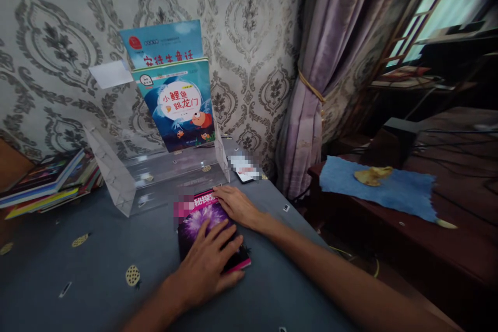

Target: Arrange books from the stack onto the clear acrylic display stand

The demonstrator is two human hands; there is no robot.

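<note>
A paperback book with a purple-and-black cover and pink bands lies face up on the table. My left hand rests on its lower part, fingers spread flat over the cover. At the book's upper right corner is my right hand, its fingers stretched across the corner and lying on it; its thumb is hard to make out. Behind the book stands a clear acrylic book rack. A blue picture book with a fish on its cover leans upright in it, partly covering another blue book.
A pile of books lies at the left of the grey-blue tablecloth. Right of the rack is a phone-like flat item, partly blurred. A purple curtain hangs past the table's right edge. A blue cloth lies on dark red furniture.
</note>
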